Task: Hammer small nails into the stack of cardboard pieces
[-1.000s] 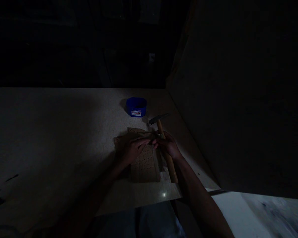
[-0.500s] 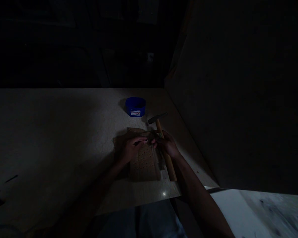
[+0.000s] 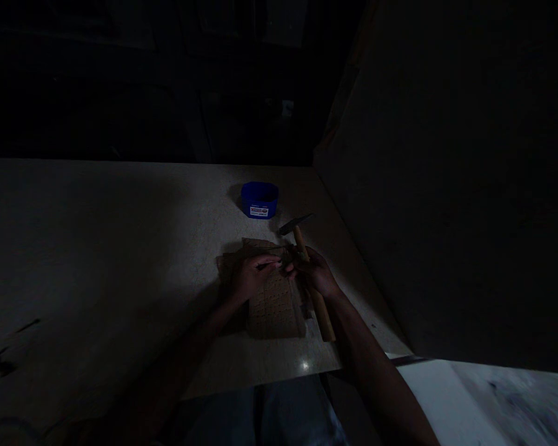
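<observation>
Hands barely shifted over the perforated board [image 3: 275,310], left hand [image 3: 250,277] pinched a thin dark pin [image 3: 265,265], right hand [image 3: 317,274] gripped the hammer [image 3: 300,238] by its handle, blue tub [image 3: 259,199] behind.

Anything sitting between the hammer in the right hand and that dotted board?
Nothing loose that shows in this dim light. The right hand holds the hammer along the board's right edge. Only the left hand, pinching a thin dark piece, rests on the board. The blue tub stands beyond both.
</observation>
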Demonstrator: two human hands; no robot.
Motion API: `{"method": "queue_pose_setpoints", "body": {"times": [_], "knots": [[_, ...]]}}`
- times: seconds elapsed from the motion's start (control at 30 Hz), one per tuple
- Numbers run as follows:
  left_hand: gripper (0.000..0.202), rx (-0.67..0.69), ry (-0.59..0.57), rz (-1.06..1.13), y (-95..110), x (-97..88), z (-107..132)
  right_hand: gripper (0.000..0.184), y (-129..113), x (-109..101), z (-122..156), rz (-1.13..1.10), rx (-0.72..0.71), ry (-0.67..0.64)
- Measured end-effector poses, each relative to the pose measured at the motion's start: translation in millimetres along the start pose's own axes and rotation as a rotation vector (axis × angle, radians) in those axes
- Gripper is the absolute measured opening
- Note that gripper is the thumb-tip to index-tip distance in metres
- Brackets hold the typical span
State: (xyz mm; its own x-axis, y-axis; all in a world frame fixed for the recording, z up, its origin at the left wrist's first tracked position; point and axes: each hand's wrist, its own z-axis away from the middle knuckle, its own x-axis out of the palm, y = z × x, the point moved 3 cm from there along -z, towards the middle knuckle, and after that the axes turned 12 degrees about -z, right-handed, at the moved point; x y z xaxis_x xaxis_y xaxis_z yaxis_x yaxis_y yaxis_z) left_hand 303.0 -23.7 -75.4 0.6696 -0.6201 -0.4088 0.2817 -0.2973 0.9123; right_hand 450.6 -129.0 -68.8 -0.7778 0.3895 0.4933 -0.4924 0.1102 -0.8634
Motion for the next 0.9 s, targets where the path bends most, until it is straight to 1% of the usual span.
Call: {"method": "queue_pose_setpoints", "body": {"times": [0.23, 0.5, 0.6, 0.73, 0.83, 0.9], "knots": [[0.016, 0.027, 0.01, -0.039, -1, 1.2, 1, 0.04, -2, 0, 1, 0.019, 0.007, 0.004], [0.017, 0.078, 0.011, -0.108, -7, 4.2, 1, 0.043, 0, 0, 1, 0.008, 0.004, 0.013], [0.016, 0.083, -0.002, -0.097, -6, 5.9, 1, 0.042, -1, 2, 2, 0.028, 0.012, 0.019], [0.018, 0.118, 0.002, -0.079, -7, 8.9, -1, 0.044, -6, 6, 3, 0.079, -0.029, 0.053], [0.018, 0.166, 0.016, -0.095, -11, 11.0, -2, 0.051, -17, 10, 16, 0.201, -0.089, 0.1], [0.018, 0.189, 0.035, -0.095, -13, 11.2, -2, 0.055, -29, 14, 35, 0.319, -0.102, 0.13]]}}
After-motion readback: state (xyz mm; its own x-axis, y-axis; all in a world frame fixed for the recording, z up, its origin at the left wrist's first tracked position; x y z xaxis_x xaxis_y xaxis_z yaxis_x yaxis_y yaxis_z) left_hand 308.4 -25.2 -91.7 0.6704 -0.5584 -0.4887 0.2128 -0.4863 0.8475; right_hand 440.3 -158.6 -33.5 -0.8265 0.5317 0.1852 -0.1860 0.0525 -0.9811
